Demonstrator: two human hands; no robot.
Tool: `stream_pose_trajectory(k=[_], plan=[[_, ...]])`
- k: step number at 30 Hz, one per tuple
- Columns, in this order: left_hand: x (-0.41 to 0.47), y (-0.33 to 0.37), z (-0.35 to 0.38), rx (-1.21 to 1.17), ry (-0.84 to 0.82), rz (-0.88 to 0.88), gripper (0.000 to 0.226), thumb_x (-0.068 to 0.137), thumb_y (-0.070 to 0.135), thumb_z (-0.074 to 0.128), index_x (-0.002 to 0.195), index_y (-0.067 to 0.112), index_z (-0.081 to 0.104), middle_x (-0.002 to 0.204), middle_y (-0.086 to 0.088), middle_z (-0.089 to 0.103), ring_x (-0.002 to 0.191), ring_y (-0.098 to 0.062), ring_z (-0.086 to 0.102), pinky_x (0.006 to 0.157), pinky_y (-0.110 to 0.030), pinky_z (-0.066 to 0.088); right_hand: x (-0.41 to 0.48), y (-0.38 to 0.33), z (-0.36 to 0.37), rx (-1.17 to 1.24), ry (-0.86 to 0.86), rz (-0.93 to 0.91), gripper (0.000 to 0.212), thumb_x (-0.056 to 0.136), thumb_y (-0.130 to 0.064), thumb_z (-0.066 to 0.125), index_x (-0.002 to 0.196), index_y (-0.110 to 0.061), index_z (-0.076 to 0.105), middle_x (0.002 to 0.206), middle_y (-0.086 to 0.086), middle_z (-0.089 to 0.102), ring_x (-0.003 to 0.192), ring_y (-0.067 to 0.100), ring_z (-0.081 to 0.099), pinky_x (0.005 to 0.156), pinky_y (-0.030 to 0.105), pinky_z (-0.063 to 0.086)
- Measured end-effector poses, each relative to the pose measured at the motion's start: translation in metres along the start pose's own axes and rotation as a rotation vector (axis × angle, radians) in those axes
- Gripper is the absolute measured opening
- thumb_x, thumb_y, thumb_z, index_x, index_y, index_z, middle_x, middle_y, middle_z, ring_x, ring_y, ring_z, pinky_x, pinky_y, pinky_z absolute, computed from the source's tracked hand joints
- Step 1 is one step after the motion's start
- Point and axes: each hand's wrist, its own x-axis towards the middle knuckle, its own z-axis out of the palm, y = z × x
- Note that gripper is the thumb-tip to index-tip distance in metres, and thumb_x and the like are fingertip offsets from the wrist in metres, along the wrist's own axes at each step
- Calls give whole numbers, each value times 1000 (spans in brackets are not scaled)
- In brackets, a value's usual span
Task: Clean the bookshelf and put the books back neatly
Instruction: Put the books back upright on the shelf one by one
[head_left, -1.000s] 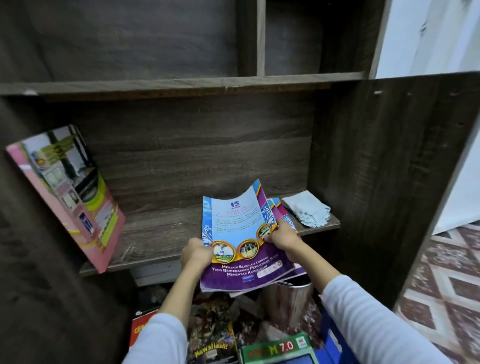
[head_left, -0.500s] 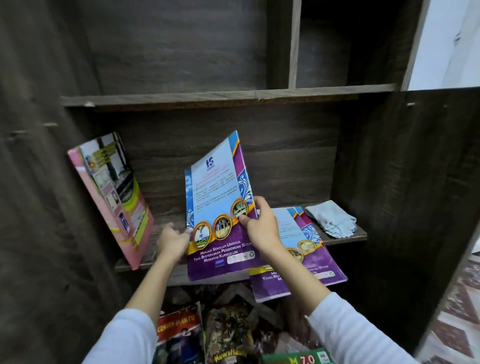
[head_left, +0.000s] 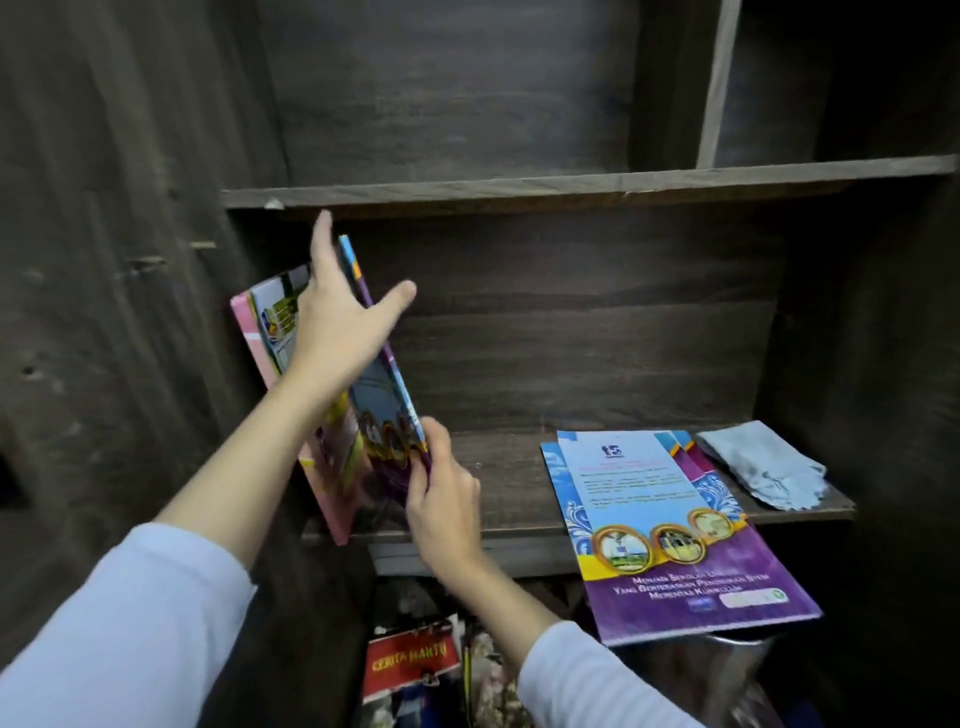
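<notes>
Left hand (head_left: 337, 322): fingers spread flat on upright booklet (head_left: 387, 410)
Right hand (head_left: 441, 499): pinching booklet's lower edge
Booklet: left end of shelf (head_left: 498, 483)

We find an indoor reading or storage corner built round a dark wood-grain bookshelf (head_left: 519, 184) with open compartments. Purple school booklets (head_left: 675, 545) lie flat on its lower shelf, with a grey cleaning cloth (head_left: 763, 467) just beside them. Loose magazines (head_left: 410, 660) are heaped beneath. We cannot tell whether this is a home or a school office.
</notes>
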Motion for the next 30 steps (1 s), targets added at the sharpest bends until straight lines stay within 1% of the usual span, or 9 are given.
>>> stream_pose_trajectory(k=[3, 6, 10, 13, 16, 19, 23, 27, 30], plan=[[-2, -15, -6, 120, 19, 45, 75, 83, 12, 58, 145, 28, 20, 116, -14, 58, 103, -31, 58, 97, -43, 42, -1, 9, 21, 6, -56, -12, 47, 92, -14, 40, 126, -39, 22, 115, 16, 65, 95, 43, 60, 76, 44, 45], [-7, -33, -10, 189, 0, 82, 67, 83, 5, 55, 141, 22, 27, 94, -11, 60, 87, -26, 55, 81, -30, 37, 6, 19, 37, -3, -183, 33, 54, 93, -5, 41, 138, -32, 28, 123, 15, 60, 100, 43, 57, 79, 43, 41], [-12, -48, -13, 372, -47, 168, 61, 87, 15, 55, 140, 22, 25, 98, -3, 56, 102, -29, 56, 77, -33, 35, 15, 30, 53, -4, -363, 84, 53, 92, -5, 38, 140, -24, 23, 118, 21, 59, 99, 45, 57, 81, 47, 46], [-8, -58, -14, 504, -54, 193, 59, 89, 21, 55, 140, 21, 25, 118, -9, 57, 113, -32, 54, 76, -37, 37, 22, 34, 68, 10, -435, 104, 55, 90, -4, 40, 137, -25, 20, 122, 20, 57, 102, 46, 56, 84, 47, 46], [-1, -68, -23, 643, -27, 224, 64, 87, 25, 59, 141, 10, 29, 135, -15, 47, 126, -33, 44, 95, -45, 38, 32, 35, 80, 52, -499, 114, 55, 89, -6, 46, 136, -24, 23, 130, 17, 53, 110, 44, 55, 90, 46, 45], [4, -80, -35, 957, 19, 372, 72, 81, 29, 67, 137, -3, 35, 138, -23, 43, 137, -36, 31, 113, -51, 13, 35, 45, 86, 90, -613, 143, 66, 84, -13, 59, 139, -22, 24, 138, 12, 45, 120, 35, 49, 98, 35, 40], [4, -81, -42, 1057, 25, 419, 69, 79, 27, 69, 135, -1, 40, 130, -22, 50, 128, -35, 43, 113, -53, 5, 24, 66, 89, 96, -730, 273, 94, 72, -15, 71, 146, -29, 14, 148, 11, 29, 133, 31, 36, 110, 34, 31], [7, -79, -42, 1051, 36, 421, 66, 82, 26, 65, 137, 0, 39, 130, -20, 51, 123, -33, 47, 114, -51, 1, 26, 65, 96, 67, -811, 329, 93, 78, -5, 62, 146, -37, 7, 137, 17, 45, 119, 37, 49, 93, 31, 39], [8, -80, -43, 1075, 32, 437, 67, 81, 25, 65, 137, 0, 38, 132, -20, 49, 129, -32, 41, 114, -52, 0, 30, 65, 103, 49, -858, 293, 96, 78, -6, 64, 145, -39, 4, 138, 15, 46, 119, 35, 51, 96, 33, 42]])
